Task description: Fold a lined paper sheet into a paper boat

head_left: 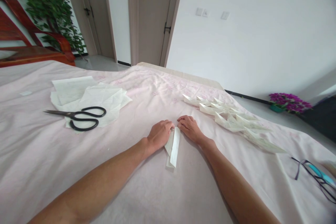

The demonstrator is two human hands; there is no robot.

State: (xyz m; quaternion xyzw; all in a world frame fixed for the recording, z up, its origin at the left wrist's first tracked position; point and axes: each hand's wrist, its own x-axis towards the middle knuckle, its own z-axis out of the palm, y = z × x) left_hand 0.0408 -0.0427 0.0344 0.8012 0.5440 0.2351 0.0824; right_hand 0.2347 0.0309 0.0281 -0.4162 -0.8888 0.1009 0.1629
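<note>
A narrow strip of folded white paper [173, 151] lies on the pink bedsheet in front of me, its near end slightly splayed. My left hand [160, 135] is closed on the paper's far left side, thumb and fingers pressed together there. My right hand [189, 128] has its fingers curled at the far right corner of the same paper, closed against it. Fingertips of both hands partly hide the far end. To the right, several folded paper boats [228, 120] stand in rows on the sheet.
Black-handled scissors [78, 116] rest partly on loose paper sheets [86, 94] at the left. Eyeglasses [312, 173] lie at the right edge. Beyond the bed are a red wooden chair [34, 38], a leafy plant [49, 7] and purple flowers [290, 102].
</note>
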